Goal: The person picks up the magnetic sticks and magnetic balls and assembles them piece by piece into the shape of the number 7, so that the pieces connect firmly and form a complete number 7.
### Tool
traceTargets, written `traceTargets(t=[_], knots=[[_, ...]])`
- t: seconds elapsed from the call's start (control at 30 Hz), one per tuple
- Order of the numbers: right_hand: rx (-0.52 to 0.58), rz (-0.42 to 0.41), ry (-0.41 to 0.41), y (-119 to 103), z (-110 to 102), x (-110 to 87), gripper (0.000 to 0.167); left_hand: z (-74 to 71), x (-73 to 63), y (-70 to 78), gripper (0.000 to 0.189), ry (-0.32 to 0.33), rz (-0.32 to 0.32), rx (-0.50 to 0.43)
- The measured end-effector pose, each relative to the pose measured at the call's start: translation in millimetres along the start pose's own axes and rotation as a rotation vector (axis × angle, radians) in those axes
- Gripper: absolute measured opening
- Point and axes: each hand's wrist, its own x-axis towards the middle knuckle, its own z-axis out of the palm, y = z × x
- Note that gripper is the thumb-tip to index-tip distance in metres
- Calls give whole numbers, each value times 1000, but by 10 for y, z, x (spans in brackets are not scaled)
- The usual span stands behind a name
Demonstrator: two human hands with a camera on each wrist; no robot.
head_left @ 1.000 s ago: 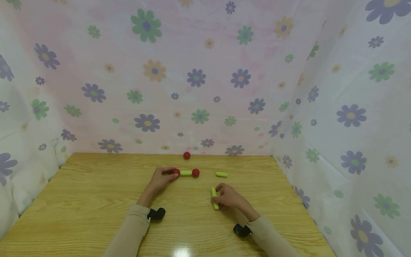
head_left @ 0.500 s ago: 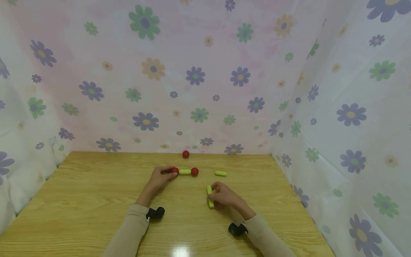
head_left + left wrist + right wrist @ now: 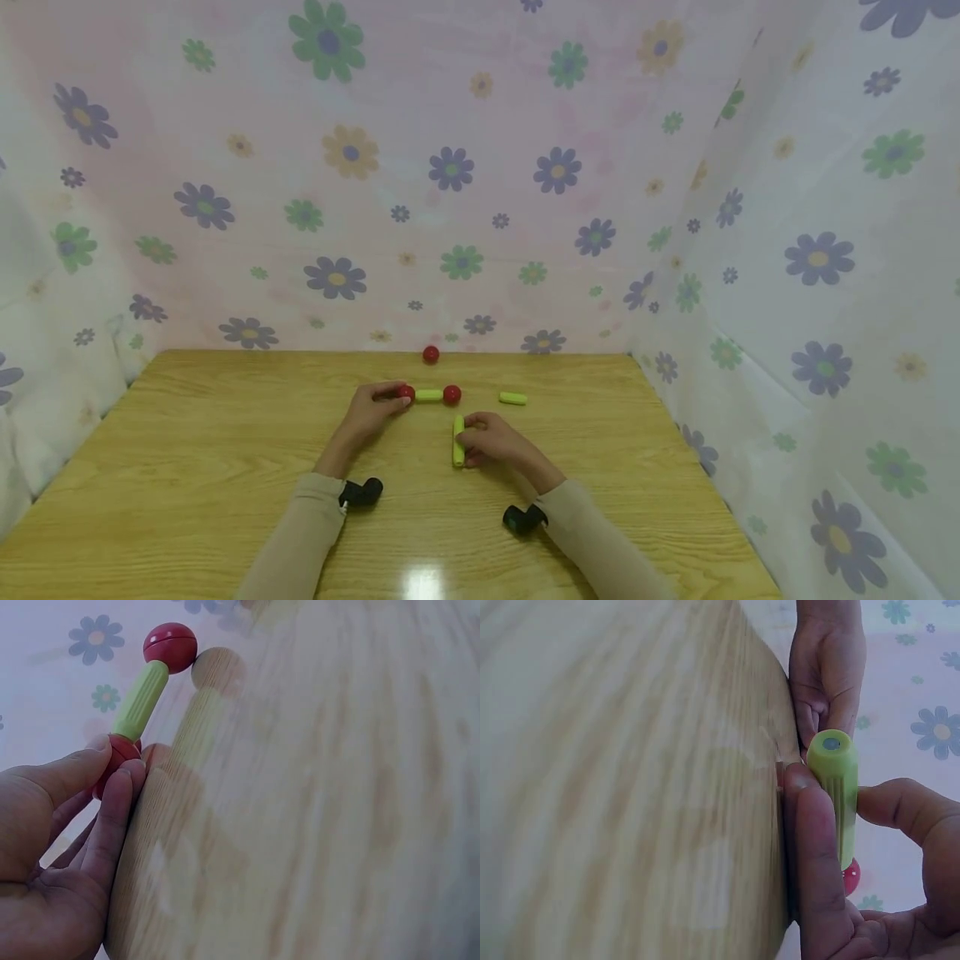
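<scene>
1. Two hands are in the middle of the head view, both occupied.
2. Your left hand (image 3: 369, 410), left of centre, pinches the left red ball (image 3: 407, 392) between curled fingers and thumb, with little gap.
3. That ball meets one end of a yellow-green rod (image 3: 429, 396); the right red ball (image 3: 452, 395) meets the other. The set lies crosswise at mid-frame.
4. Your right hand (image 3: 498, 439), just right of centre, grips a second rod (image 3: 458, 443), thumb on one side and fingers on the other, parted only by its thickness. It points up the frame, below the right red ball and apart from it.
5. In your right wrist view, a grey disc (image 3: 832, 743) shows in the held rod's end.
6. A third rod (image 3: 513, 399) lies loose, right of the set.
7. A spare red ball (image 3: 431, 355) sits at the top edge of the wooden table (image 3: 187, 442).
8. A flowered cloth (image 3: 390, 275) fills the upper frame.
</scene>
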Motion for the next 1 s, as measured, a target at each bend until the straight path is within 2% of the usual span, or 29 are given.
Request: traceTargets(t=[0.2, 0.53, 0.77, 1.0], knots=[[93, 10, 23, 9, -4, 111, 59, 15, 19, 15, 46, 3, -14, -27], [136, 28, 44, -38, 69, 223, 58, 7, 21, 17, 44, 15, 37, 10], [156, 37, 48, -88, 123, 271, 51, 2, 24, -11, 44, -14, -12, -111], [171, 60, 61, -118, 157, 312, 48, 13, 3, -1, 42, 2, -11, -131]])
